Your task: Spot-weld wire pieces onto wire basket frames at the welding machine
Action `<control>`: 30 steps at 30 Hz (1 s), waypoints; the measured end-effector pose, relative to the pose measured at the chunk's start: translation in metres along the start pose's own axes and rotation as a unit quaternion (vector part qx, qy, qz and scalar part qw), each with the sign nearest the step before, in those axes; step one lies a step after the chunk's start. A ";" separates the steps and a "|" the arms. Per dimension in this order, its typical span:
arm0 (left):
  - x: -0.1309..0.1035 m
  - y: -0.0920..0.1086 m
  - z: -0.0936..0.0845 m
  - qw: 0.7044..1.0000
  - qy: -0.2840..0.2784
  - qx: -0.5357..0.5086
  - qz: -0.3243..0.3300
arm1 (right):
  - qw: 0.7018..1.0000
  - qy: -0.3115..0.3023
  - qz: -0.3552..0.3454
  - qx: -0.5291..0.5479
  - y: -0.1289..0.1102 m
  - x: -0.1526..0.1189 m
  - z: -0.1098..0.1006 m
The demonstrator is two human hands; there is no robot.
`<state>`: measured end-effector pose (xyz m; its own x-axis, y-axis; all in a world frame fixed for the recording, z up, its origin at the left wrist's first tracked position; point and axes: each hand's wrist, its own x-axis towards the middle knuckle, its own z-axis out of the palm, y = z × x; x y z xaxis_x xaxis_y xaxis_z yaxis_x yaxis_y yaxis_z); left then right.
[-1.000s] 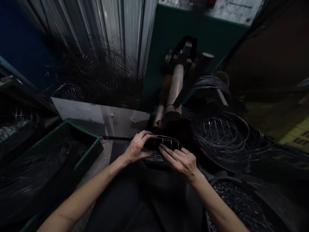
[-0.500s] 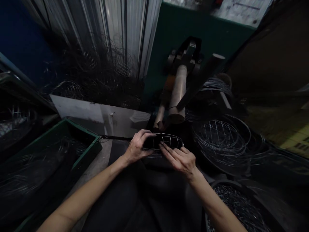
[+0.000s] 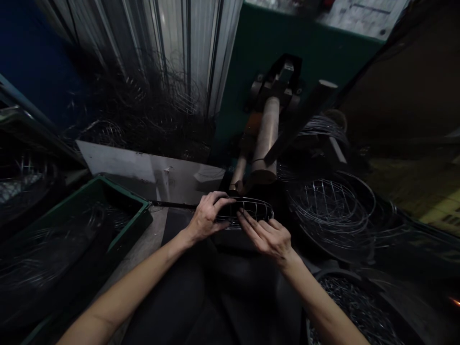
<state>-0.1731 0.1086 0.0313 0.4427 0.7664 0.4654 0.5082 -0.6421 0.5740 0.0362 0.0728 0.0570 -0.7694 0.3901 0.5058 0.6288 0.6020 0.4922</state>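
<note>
Both hands hold a round wire basket (image 3: pixel 256 207) of thin shiny metal, tilted so its rim shows as a flat oval. My left hand (image 3: pixel 208 214) grips its left side, thumb below and fingers over the top. My right hand (image 3: pixel 268 235) is closed on the right side, with its fingertips reaching across toward the near middle of the wire. Just beyond the basket stand the lower electrode arm (image 3: pixel 239 172) and the thicker cylinder (image 3: pixel 266 139) of a machine that looks like a spot welder. The fingertips are partly lost in the dark.
At left is a green bin (image 3: pixel 143 211) with metal pieces. On the right lie a pile of wire rings and grids (image 3: pixel 327 206) and a tub of small metal parts (image 3: pixel 354 302). A white board (image 3: pixel 151 172) stands behind, and a dark bar (image 3: pixel 305 120) juts from the machine.
The basket has tipped slightly and its near lower wires show less. Both hands keep nearly the same place and grip. The view has shifted a little.
</note>
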 end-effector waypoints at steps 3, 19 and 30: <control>0.001 -0.002 0.001 1.000 -0.001 0.013 0.015 | 1.000 -0.006 -0.004 -0.003 0.002 0.000 0.000; 0.009 -0.003 -0.001 1.000 -0.014 -0.015 0.000 | 1.000 -0.017 -0.010 0.002 0.007 0.001 0.000; 0.012 -0.006 0.000 1.000 -0.008 -0.026 -0.011 | 1.000 -0.007 -0.008 0.005 0.009 0.002 0.004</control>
<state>-0.1711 0.1214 0.0339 0.4436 0.7798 0.4417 0.4787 -0.6228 0.6188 0.0394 0.0816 0.0599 -0.7807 0.3904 0.4879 0.6156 0.6149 0.4929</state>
